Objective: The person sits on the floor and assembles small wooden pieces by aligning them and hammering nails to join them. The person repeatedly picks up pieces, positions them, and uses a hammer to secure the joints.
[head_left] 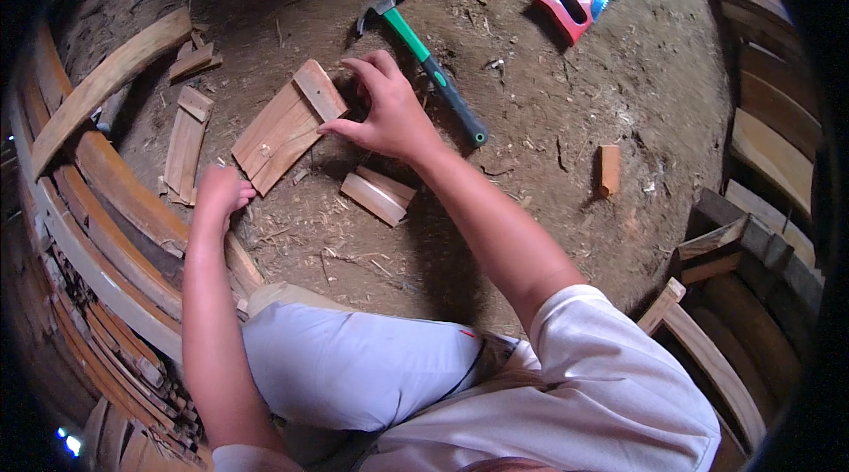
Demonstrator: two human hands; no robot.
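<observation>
A flat wooden board (276,136) with a narrow wooden strip (320,92) across its far end lies tilted on the dirt. My right hand (387,110) is beside the strip, thumb and fingers spread apart around its right end, holding nothing I can see. By the board's near left corner, my left hand (221,192) is closed with its fingers curled; whatever they hold is hidden or too small to name. Just beyond my right hand lies a claw hammer (433,70) with a green and black handle. A smaller wooden piece with a strip (187,140) rests left of the board.
A handsaw (575,3) with a red handle lies at the far right. Short wood blocks (378,195) and a small orange-brown block (608,170) sit on the ground. Curved planks (124,180) are stacked at left, more timber (765,154) at right. Wood shavings litter the dirt.
</observation>
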